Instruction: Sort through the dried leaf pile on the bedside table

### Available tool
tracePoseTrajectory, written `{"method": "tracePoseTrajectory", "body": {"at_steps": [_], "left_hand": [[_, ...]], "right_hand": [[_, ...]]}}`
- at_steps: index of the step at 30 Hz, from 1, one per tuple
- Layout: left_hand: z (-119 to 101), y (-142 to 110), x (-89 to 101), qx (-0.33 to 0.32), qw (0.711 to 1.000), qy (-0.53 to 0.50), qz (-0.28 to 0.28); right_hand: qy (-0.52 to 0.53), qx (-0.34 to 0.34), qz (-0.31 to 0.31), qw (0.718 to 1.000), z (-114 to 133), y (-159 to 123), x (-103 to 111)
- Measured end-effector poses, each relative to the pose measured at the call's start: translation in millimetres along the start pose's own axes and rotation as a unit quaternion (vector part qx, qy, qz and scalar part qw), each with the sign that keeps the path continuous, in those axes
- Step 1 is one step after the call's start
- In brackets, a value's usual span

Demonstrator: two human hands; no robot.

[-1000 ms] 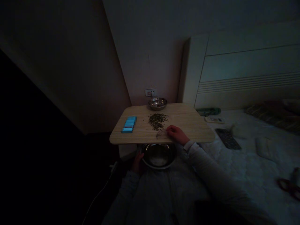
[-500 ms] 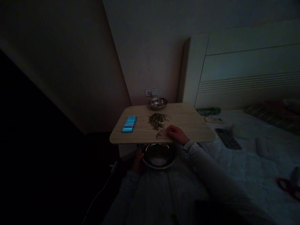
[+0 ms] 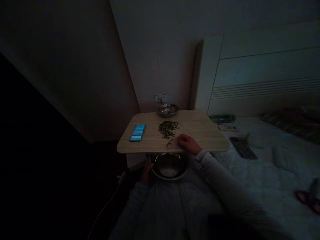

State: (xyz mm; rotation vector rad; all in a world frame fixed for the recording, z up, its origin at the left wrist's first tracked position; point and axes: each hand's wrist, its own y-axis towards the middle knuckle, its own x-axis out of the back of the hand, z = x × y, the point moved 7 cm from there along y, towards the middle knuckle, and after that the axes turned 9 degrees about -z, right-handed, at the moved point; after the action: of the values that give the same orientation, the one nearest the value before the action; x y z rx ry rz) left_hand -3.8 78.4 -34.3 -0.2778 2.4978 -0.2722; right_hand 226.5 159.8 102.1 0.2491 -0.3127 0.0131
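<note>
A pile of small dark seeds or beans (image 3: 168, 128) lies on a light wooden table (image 3: 205, 136). My right hand (image 3: 188, 143) rests on the table near its front edge, fingers curled, touching a few pale scattered bits (image 3: 171, 143) just in front of the pile. My left hand (image 3: 146, 174) grips the left rim of a steel bowl (image 3: 169, 165) held below the table's front edge. The room is very dark, so what the right fingers pinch cannot be made out.
A smaller steel bowl (image 3: 168, 109) stands at the table's far edge, below a wall socket (image 3: 160, 98). Blue cards (image 3: 138, 132) lie at the table's left. On the bed to the right lie a remote (image 3: 228, 127), a dark keypad-like object (image 3: 243, 148) and red scissors (image 3: 308, 199).
Almost nothing moved. My right hand shifted very slightly on the table; the view drifted a little.
</note>
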Motion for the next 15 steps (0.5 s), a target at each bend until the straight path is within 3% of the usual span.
{"method": "tracePoseTrajectory", "body": {"at_steps": [7, 15], "left_hand": [[3, -2, -2.4, 0.024, 0.999, -0.005, -0.021], [0, -1, -4.4, 0.005, 1.0, -0.004, -0.024]], "right_hand": [[0.025, -0.011, 0.031, 0.999, 4, -3, -3], [0.044, -0.035, -0.054, 0.997, -3, 0, 8]]}}
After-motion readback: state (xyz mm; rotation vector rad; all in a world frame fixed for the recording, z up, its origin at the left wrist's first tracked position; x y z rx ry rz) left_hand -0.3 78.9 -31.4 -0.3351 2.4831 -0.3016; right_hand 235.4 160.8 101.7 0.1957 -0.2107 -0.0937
